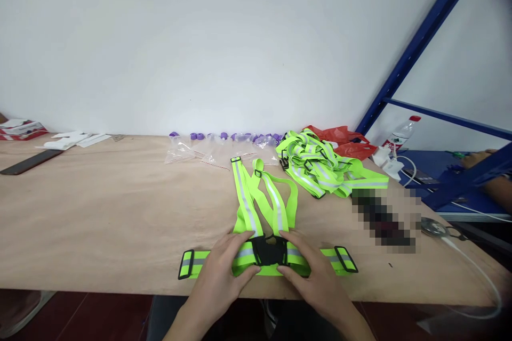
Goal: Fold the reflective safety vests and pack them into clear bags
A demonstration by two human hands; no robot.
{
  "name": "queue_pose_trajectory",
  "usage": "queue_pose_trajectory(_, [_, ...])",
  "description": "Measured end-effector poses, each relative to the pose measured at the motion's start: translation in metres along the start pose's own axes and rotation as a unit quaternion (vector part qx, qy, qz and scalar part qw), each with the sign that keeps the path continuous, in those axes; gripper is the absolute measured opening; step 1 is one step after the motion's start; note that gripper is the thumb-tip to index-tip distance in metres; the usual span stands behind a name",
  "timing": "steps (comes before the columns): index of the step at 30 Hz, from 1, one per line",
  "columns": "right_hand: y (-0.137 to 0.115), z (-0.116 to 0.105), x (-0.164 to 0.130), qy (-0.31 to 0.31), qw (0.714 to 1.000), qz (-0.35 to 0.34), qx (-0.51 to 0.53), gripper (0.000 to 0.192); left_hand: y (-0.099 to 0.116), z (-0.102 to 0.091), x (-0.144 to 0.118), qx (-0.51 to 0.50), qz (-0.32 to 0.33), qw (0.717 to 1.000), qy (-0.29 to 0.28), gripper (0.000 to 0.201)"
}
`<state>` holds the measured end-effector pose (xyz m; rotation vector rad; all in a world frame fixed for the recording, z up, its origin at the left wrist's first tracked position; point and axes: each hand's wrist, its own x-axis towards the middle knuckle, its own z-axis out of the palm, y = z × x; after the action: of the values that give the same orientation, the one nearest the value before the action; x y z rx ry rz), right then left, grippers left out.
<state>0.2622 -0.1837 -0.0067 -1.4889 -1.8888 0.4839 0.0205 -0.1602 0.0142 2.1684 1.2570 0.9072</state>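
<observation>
Hands, left (pixel 224 269) and right (pixel 310 266), pinching reflective vest belt (pixel 266 258) at black buckle (pixel 269 249), lower centre; fastening stage, likely needing halves pressed together.

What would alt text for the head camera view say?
Two bare hands, left hand and right hand, press on the black buckle of a neon-yellow reflective belt vest on a plywood table. Behind lie a pile of similar vests and clear bags.
</observation>
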Motion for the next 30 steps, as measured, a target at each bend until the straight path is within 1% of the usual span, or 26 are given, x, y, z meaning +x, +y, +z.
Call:
queue_pose_trajectory(3, [0.002,-0.012,-0.003,-0.015,0.999,-0.022,-0.032,0.056,-0.003,-0.016,-0.004,0.057,0.017,0.998,0.011,0.058])
queue_pose_trajectory(6, [0.013,-0.038,-0.010,0.003,0.996,-0.051,-0.068,0.049,-0.010,-0.046,-0.012,0.088,0.041,0.995,0.019,0.057])
queue_pose_trajectory(9, [0.036,-0.066,-0.020,0.038,0.992,-0.047,-0.111,0.043,-0.022,-0.077,-0.021,0.104,0.066,0.992,-0.017,0.055])
queue_pose_trajectory(11, [0.055,-0.080,-0.027,0.045,0.989,-0.031,-0.136,0.045,-0.032,-0.090,-0.027,0.111,0.068,0.990,-0.044,0.052])
queue_pose_trajectory(13, [0.070,-0.089,-0.032,0.031,0.989,-0.014,-0.146,0.045,-0.043,-0.095,-0.032,0.113,0.064,0.990,-0.055,0.047])
queue_pose_trajectory(15, [0.077,-0.092,-0.035,0.011,0.990,0.005,-0.138,0.042,-0.053,-0.094,-0.037,0.106,0.055,0.992,-0.047,0.042])
queue_pose_trajectory(18, [0.079,-0.094,-0.039,-0.013,0.993,0.025,-0.116,0.039,-0.064,-0.091,-0.044,0.089,0.031,0.995,-0.042,0.040])
queue_pose_trajectory(21, [0.080,-0.096,-0.043,-0.021,0.995,0.034,-0.094,0.041,-0.069,-0.092,-0.050,0.060,-0.012,0.997,-0.051,0.046])
queue_pose_trajectory(24, [0.089,-0.096,-0.047,0.002,0.995,0.074,-0.070,0.041,-0.074,-0.093,-0.055,0.005,-0.070,0.997,-0.034,0.049])
queue_pose_trajectory(26, [0.097,-0.094,-0.047,0.037,0.993,0.096,-0.048,0.039,-0.077,-0.093,-0.054,-0.033,-0.094,0.995,-0.026,0.043])
queue_pose_trajectory(28, [0.106,-0.092,-0.044,0.073,0.992,0.093,-0.030,0.036,-0.077,-0.096,-0.049,-0.063,-0.091,0.993,-0.029,0.032])
queue_pose_trajectory(30, [0.113,-0.092,-0.037,0.091,0.993,0.070,-0.035,0.034,-0.075,-0.101,-0.042,-0.075,-0.069,0.994,-0.035,0.022])
